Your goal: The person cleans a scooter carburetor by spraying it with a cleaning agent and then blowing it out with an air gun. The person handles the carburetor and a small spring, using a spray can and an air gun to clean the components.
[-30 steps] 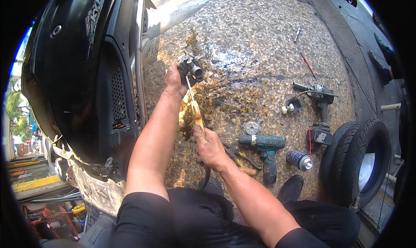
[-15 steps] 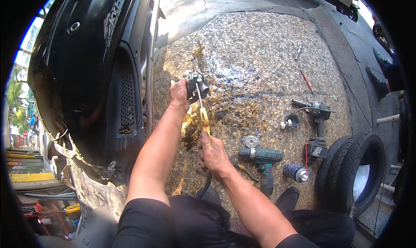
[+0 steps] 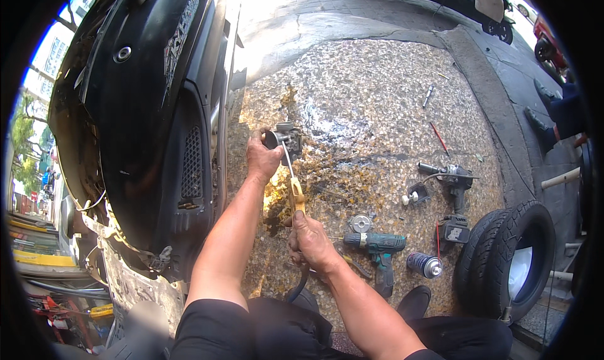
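My left hand [image 3: 262, 159] grips a small grey metal engine part, like a carburettor [image 3: 286, 135], held just above the speckled stone pavement. My right hand [image 3: 309, 240] holds an air blow gun [image 3: 296, 193] with a yellow-orange body. Its thin metal nozzle points up into the engine part. A dark hose [image 3: 297, 287] runs down from the gun below my wrist. A wet, oily stain [image 3: 286, 190] darkens the pavement under both hands.
A black scooter body [image 3: 141, 121] stands close on the left. On the ground to the right lie a teal cordless drill [image 3: 377, 243], a spray can [image 3: 425, 264], a dark power tool [image 3: 450, 177], a battery pack [image 3: 453, 229], a red screwdriver [image 3: 439, 138] and two tyres [image 3: 513, 259].
Both hands and the engine part have shifted slightly as the view tilted. The blow gun nozzle stays aimed at the part.
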Motion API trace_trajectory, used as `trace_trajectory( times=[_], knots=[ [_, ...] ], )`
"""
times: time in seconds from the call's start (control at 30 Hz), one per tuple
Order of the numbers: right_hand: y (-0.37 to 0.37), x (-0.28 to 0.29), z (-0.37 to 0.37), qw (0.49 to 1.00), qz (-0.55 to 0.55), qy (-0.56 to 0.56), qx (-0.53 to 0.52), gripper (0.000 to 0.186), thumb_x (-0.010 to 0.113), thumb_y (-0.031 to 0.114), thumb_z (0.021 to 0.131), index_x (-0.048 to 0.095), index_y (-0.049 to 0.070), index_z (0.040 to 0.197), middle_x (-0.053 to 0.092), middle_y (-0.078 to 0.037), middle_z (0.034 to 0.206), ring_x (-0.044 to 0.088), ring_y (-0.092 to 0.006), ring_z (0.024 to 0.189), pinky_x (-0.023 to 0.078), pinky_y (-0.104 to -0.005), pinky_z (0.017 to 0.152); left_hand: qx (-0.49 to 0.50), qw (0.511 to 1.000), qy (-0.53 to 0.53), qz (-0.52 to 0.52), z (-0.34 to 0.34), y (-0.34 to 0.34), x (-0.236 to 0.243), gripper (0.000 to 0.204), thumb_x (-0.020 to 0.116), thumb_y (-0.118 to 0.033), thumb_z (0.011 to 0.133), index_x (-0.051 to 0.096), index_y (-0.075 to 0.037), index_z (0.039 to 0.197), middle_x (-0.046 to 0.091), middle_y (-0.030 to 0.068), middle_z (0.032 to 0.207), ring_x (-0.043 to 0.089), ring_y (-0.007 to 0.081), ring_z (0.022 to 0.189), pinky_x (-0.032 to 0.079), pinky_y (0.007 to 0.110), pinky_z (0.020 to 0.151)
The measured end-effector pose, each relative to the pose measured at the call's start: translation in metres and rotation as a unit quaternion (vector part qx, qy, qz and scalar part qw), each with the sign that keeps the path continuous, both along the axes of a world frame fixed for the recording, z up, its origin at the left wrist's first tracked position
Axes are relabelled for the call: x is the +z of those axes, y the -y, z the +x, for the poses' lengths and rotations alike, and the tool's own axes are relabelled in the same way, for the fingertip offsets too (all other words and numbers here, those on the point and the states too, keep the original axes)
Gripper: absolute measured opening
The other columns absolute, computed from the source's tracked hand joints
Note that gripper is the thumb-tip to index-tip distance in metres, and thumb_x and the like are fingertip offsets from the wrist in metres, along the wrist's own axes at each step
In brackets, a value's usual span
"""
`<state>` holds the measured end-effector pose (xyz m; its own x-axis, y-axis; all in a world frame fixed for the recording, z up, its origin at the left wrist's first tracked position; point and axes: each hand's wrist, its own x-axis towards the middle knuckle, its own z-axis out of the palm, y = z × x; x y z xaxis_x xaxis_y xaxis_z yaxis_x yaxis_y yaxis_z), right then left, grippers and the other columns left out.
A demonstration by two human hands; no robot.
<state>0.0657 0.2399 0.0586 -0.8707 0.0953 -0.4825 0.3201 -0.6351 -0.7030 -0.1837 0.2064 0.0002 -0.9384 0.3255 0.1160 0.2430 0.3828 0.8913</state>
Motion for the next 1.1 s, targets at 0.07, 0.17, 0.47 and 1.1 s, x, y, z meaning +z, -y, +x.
trace_trajectory(
  times=[0.07,0.17,0.47,1.1],
  knots=[
    [0.0,-0.001,-0.003,1.0,0.008,0.004,-0.01,0.059,0.044,0.062,0.099,0.049,0.005,0.087,0.042,-0.001,0.059,0.044,-0.0129,0.044,0.036,-0.0291,0.04,-0.02,0.998,-0.015,-0.059,0.004,0.001,0.004,0.058,0.075,-0.008,0.067,0.059,-0.007,0.123,0.059,0.0181,0.111,0.063,0.028,0.101,0.052,0.038,0.092],
    [0.0,-0.004,-0.006,0.999,0.014,-0.009,-0.032,0.056,0.043,0.06,0.1,0.049,0.005,0.088,0.041,-0.001,0.059,0.044,-0.0132,0.044,0.036,-0.0291,0.04,-0.066,0.979,-0.161,-0.106,0.011,0.005,0.013,0.057,0.075,-0.008,0.066,0.06,-0.007,0.121,0.058,0.0178,0.111,0.06,0.031,0.105,0.051,0.04,0.094],
    [-0.005,0.004,0.0,0.999,-0.017,0.022,-0.017,0.056,0.045,0.059,0.1,0.051,0.004,0.093,0.044,-0.002,0.06,0.045,-0.0138,0.044,0.036,-0.0306,0.041,-0.169,0.925,-0.281,-0.194,0.019,0.008,0.035,0.061,0.068,-0.002,0.064,0.054,-0.011,0.122,0.05,0.0185,0.112,0.055,0.0387,0.105,0.05,0.045,0.093],
    [-0.008,-0.019,0.024,0.998,-0.038,-0.03,-0.028,0.072,0.046,0.07,0.093,0.05,0.001,0.116,0.046,-0.002,0.066,0.048,-0.0124,0.049,0.039,-0.0296,0.044,-0.023,0.92,0.318,0.229,-0.005,0.014,0.032,0.036,0.053,-0.017,0.075,0.058,-0.006,0.109,0.067,0.0101,0.093,0.066,0.0222,0.085,0.06,0.04,0.076]
  ],
)
